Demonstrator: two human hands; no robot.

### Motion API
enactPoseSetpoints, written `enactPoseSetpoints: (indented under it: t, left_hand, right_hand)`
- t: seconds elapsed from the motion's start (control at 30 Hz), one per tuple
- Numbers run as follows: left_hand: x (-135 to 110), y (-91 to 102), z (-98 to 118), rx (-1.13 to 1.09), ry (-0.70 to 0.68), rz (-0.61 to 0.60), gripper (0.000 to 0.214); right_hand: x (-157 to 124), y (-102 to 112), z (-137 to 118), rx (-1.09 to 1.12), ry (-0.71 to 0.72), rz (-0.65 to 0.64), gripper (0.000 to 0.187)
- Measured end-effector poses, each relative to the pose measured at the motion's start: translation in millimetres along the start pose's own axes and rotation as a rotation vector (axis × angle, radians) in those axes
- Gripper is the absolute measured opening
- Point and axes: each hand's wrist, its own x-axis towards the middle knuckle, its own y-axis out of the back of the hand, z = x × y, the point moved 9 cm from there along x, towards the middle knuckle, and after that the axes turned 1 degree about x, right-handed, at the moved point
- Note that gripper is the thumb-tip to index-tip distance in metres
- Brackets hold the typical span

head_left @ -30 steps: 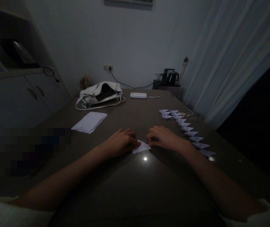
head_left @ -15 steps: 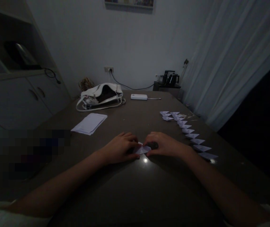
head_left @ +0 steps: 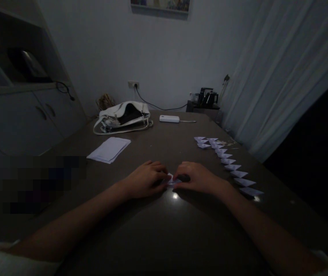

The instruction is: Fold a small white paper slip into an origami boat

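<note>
A small folded white paper piece (head_left: 171, 179) lies on the dark table (head_left: 164, 226) in front of me. My left hand (head_left: 145, 179) and my right hand (head_left: 196, 176) meet over it, fingertips curled and pinching it from both sides, so most of the paper is hidden. A row of several finished folded paper triangles (head_left: 229, 161) runs along the right side of the table, just past my right hand. A stack of flat white sheets (head_left: 109, 149) lies to the left, beyond my left hand.
A white handbag (head_left: 122, 116) and a white power bank (head_left: 169, 119) with a cable sit at the table's far end. Cabinets stand on the left, a curtain (head_left: 281, 76) hangs on the right, and a kettle (head_left: 207, 96) rests on a side stand.
My hands have drawn closer together over the paper piece. It lay flatter and more visible a second ago; now it is smaller and mostly covered by my fingertips.
</note>
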Motion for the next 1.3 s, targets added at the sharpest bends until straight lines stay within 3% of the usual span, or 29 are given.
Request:
enactPoseSetpoints:
  t: [0.23,0.47,0.63,0.77,0.93,1.1,1.3]
  left_hand:
    - [3.4,-4.4,-5.2,0.011,0.079,0.067,0.017]
    - [4.0,-16.1,-22.1,-0.249,0.168,0.157,0.014]
    - [4.8,-17.0,-24.9,-0.294,0.168,0.161,0.011]
    - [4.7,-16.9,-25.2,-0.263,0.169,0.150,0.012]
    - [4.6,-17.4,-25.6,-0.232,0.167,0.163,0.011]
    - [5.1,-16.8,-26.0,-0.217,0.183,0.147,0.013]
    - [4.7,-14.1,-24.1,-0.216,0.182,0.131,0.015]
  right_hand:
    - [4.6,-5.2,3.9,-0.015,-0.028,0.052,0.010]
    - [9.0,-11.1,19.0,0.183,-0.145,0.085,0.006]
    - [9.4,-15.1,25.5,0.259,-0.176,0.067,0.006]
    - [6.9,-10.5,20.0,0.208,-0.119,0.068,0.012]
    - [4.4,-12.0,0.5,0.095,-0.008,-0.005,0.033]
    - [0.2,-7.6,1.2,-0.032,-0.047,-0.050,0.038]
    - [-11.8,8.2,18.8,-0.091,-0.139,-0.104,0.041]
